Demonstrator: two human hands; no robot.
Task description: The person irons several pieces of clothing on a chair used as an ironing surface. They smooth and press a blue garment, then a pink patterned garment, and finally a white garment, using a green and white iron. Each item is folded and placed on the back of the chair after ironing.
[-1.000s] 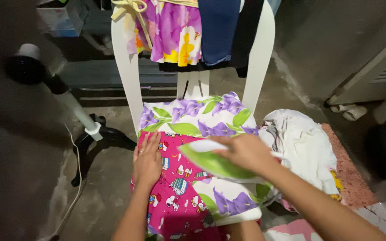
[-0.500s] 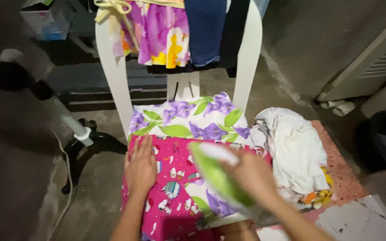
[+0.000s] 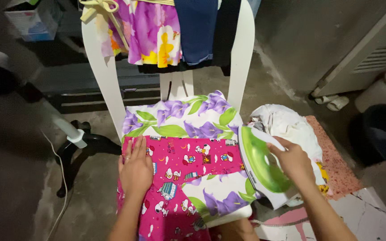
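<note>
Glossy green plastic iron [image 3: 262, 167], matt printed pink cloth [image 3: 188, 163], smooth white plastic chair [image 3: 106, 80].

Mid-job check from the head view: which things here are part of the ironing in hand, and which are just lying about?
In use:
- green and white iron, gripped by the right hand
- pink cartoon-print garment, pressed flat by the left hand
- floral cloth covering the white chair seat

Lying about:
- white clothes heap
- hanging clothes on the chair back
- fan stand
- dark bin
</note>
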